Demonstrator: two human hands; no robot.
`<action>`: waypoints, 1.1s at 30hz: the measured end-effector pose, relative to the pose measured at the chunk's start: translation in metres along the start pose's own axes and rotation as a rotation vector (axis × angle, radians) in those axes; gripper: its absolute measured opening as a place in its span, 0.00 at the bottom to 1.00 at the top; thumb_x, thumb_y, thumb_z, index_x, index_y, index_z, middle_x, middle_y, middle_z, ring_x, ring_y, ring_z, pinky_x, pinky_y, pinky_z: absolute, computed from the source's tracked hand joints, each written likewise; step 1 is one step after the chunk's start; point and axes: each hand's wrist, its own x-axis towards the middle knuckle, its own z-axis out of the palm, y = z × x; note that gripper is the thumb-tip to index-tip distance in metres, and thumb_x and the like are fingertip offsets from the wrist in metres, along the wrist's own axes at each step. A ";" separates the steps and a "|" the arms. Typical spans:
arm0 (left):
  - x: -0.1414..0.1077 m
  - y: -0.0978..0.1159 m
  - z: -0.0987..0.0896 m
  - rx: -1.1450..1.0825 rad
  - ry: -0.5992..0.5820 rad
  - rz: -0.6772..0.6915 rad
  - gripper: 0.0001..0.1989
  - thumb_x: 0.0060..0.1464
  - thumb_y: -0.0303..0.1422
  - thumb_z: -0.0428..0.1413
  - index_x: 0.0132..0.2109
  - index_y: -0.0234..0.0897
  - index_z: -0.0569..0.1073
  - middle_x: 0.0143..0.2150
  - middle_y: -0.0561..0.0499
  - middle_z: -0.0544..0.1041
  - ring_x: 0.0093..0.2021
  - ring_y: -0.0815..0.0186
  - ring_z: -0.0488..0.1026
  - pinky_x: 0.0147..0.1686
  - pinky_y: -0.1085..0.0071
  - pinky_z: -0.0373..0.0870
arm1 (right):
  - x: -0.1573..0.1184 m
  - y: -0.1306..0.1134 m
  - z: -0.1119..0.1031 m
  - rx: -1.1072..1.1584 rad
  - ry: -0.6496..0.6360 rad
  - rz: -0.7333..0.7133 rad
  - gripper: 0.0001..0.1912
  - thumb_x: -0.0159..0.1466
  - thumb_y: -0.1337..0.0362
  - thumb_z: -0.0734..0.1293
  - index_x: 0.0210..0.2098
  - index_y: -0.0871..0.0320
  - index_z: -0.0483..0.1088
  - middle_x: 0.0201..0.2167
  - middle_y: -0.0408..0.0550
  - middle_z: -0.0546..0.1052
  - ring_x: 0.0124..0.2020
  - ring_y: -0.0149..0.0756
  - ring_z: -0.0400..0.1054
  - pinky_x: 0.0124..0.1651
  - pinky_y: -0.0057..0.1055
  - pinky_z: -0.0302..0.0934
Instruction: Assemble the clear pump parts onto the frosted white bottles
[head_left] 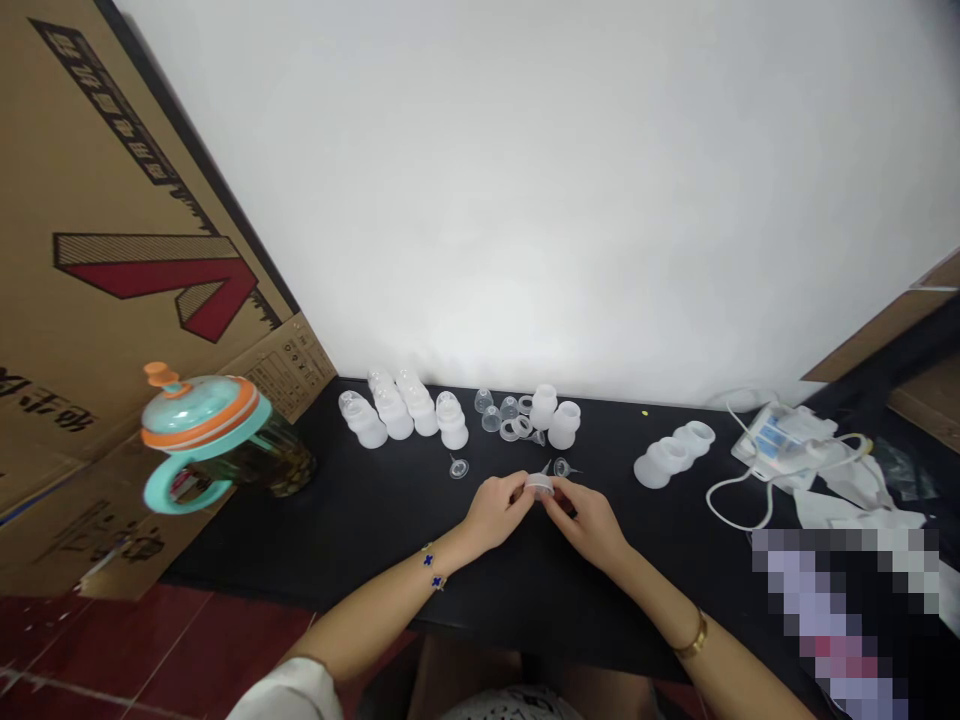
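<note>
The left hand (496, 512) and right hand (589, 520) were pinched on opposite sides of the white ring (539, 484) above the black table (360, 540), its rim seemingly light, stiff and best gripped there

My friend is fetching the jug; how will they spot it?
Find the big cardboard box on the left. The jug is beside it, on the black table. Unlike the white bottles, it has an orange-rimmed lid and teal handle.

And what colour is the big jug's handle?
The handle of the jug is light turquoise, and it shows best in the head view.
</note>
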 end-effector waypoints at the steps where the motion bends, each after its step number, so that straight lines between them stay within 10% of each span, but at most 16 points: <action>1: 0.000 0.000 0.000 -0.002 -0.004 -0.001 0.16 0.64 0.37 0.48 0.27 0.38 0.63 0.20 0.58 0.63 0.21 0.70 0.60 0.26 0.73 0.51 | 0.000 0.000 0.000 -0.001 0.003 0.001 0.12 0.71 0.58 0.60 0.40 0.55 0.71 0.27 0.45 0.76 0.27 0.36 0.71 0.26 0.26 0.60; 7: 0.000 0.006 -0.002 -0.074 -0.046 -0.014 0.11 0.64 0.36 0.49 0.38 0.37 0.72 0.21 0.57 0.70 0.22 0.69 0.66 0.26 0.74 0.55 | 0.000 0.001 0.000 0.013 0.004 0.017 0.13 0.72 0.56 0.59 0.43 0.56 0.72 0.28 0.46 0.77 0.29 0.37 0.72 0.27 0.26 0.61; 33: 0.000 0.007 -0.002 0.032 -0.002 -0.026 0.16 0.60 0.36 0.51 0.25 0.37 0.64 0.20 0.57 0.64 0.21 0.71 0.60 0.26 0.72 0.52 | 0.001 0.001 0.001 0.016 0.010 0.030 0.09 0.69 0.59 0.61 0.40 0.54 0.71 0.27 0.45 0.77 0.28 0.37 0.72 0.30 0.28 0.63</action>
